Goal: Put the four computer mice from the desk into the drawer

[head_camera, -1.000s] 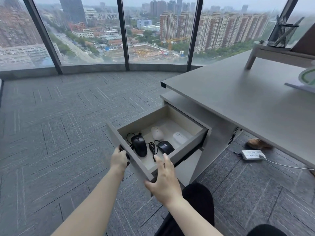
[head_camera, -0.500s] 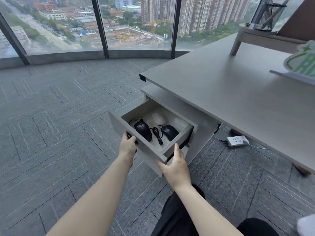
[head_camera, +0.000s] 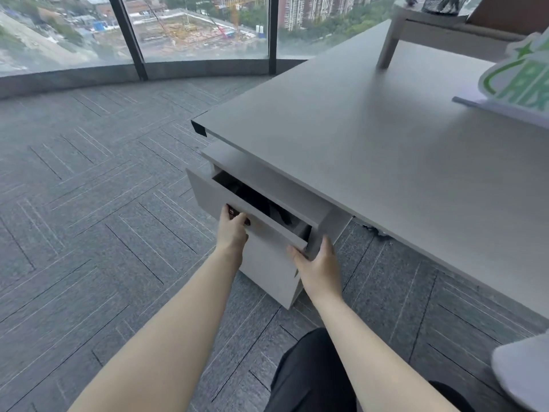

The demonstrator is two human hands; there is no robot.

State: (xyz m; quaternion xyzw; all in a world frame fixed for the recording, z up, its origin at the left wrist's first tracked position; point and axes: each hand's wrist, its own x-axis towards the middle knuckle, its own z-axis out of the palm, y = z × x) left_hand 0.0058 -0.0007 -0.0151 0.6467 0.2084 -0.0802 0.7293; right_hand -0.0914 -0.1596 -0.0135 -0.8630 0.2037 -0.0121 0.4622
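Note:
The grey drawer point(head_camera: 208, 194) under the desk point(head_camera: 371, 162) stands only a narrow gap open. Through the gap I see just a dark shape, blurred; the mice inside are hidden from me. My left hand point(head_camera: 233, 230) grips the dark handle on the drawer front. My right hand point(head_camera: 318, 263) holds the drawer's right front corner, fingers wrapped around the edge.
A green and white sign point(head_camera: 523, 81) stands at the desk's right. A low grey riser point(head_camera: 445, 28) sits at the back of the desk. Grey carpet point(head_camera: 89, 203) stretches left to the windows. My dark trouser leg point(head_camera: 312, 373) is below.
The drawer has slid inward from wide open to nearly closed, both hands moving with it. The mice, seen inside before, are now out of sight.

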